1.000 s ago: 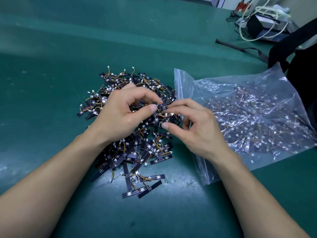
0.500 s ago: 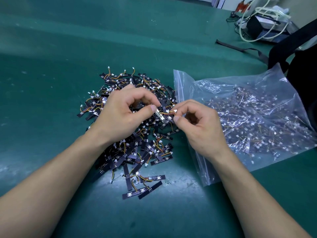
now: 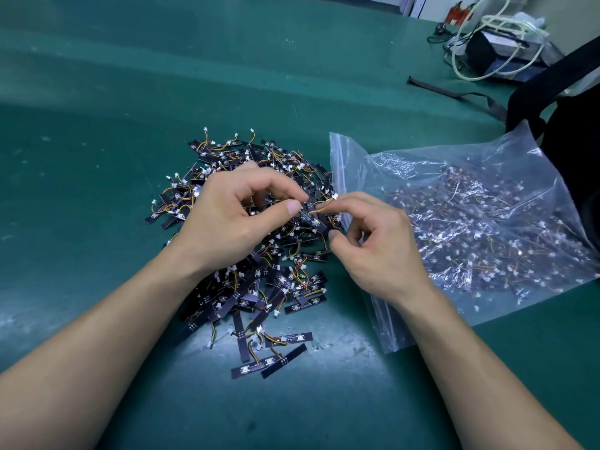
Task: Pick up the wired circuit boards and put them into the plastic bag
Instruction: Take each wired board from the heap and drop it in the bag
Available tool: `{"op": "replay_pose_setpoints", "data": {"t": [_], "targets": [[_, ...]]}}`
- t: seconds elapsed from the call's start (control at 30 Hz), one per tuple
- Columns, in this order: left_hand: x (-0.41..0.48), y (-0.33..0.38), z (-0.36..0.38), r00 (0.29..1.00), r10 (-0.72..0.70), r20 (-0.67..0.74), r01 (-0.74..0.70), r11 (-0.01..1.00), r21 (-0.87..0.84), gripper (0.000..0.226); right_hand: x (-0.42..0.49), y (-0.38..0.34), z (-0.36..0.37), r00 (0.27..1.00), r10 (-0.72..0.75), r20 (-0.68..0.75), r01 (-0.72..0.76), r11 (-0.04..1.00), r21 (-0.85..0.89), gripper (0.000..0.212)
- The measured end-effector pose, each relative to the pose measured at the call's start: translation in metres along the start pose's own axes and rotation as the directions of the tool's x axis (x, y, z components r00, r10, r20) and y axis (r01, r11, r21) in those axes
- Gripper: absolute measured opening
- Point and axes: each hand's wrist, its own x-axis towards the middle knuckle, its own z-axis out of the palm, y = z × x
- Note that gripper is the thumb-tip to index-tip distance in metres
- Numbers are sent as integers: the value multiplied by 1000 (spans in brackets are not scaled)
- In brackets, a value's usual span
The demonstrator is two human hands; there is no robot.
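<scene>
- Wired circuit boards (image 3: 253, 280) lie in a loose heap on the green desk (image 3: 113, 125), directly beneath your two hands.
- Your left hand (image 3: 227, 219) pinches one board (image 3: 312, 219) between thumb and forefinger, just above the heap.
- Your right hand (image 3: 376, 251) has its fingers curled round that board's orange wire (image 3: 319, 207), close to the white connector (image 3: 335, 197); the thumb sits apart, lower down.
- The plastic bag (image 3: 487, 177) lies to the right of the heap, its zip edge right against the boards, with many more boards showing through it.
- A black strapped bag (image 3: 578, 151) rests at the plastic bag's far corner.
</scene>
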Motion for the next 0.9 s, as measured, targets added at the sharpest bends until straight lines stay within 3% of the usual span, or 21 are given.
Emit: {"op": "replay_pose_setpoints", "data": {"t": [0.1,0.33,0.57,0.83,0.9], "targets": [[0,1,0,1000,14,-27,-14,1000,7,17,0,-4,-3,998,-56,-15,57,994,97,41],[-1,2,2,998,61,-31,-58,994,88,23,0,-4,-1,989,-120,-92,130,984,118,4],[-2,0,1,988,145,54,-152,977,150,17,0,1,-2,975,-184,-126,190,981,43,6],[-1,-3,4,960,278,29,-277,929,244,8,-2,-1,-2,971,-202,-126,209,977,44,3],[-1,-3,4,959,283,-1,-273,927,256,7,-2,-2,-1,974,-176,-142,186,981,62,12]]}}
